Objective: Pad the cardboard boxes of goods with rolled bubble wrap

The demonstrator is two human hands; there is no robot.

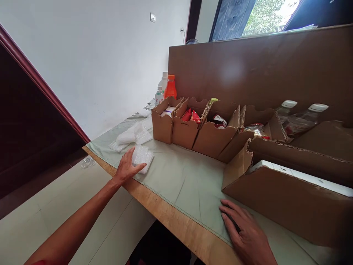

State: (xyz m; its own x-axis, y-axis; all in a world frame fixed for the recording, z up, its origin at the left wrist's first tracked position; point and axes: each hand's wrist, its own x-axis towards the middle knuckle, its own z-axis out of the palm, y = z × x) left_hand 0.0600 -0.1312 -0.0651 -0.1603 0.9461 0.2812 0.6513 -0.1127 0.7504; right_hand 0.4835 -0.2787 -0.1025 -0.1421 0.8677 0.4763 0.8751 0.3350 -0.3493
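My left hand (127, 168) is at the table's near edge, thumb and fingers spread apart beside a folded packet of bubble wrap (143, 156). Its thumb overlaps the packet's near side, but no firm grip shows. More bubble wrap (127, 136) lies loosely just beyond. Low on the right, my right hand (246, 230) rests on the pale green cloth (176, 171) with its fingers stretched out and nothing visible in them. The long cardboard box (286, 198) stands beside that hand, with a flat white item (303, 176) inside.
Cardboard bins (184, 133) line the table's back, holding red packets (191, 116) and other packages. An orange bottle (170, 87) and clear bottles stand behind at left. White-capped bottles (317, 110) lean at right. A tall cardboard panel (256, 70) closes off the back; the wooden edge (165, 209) runs along the front.
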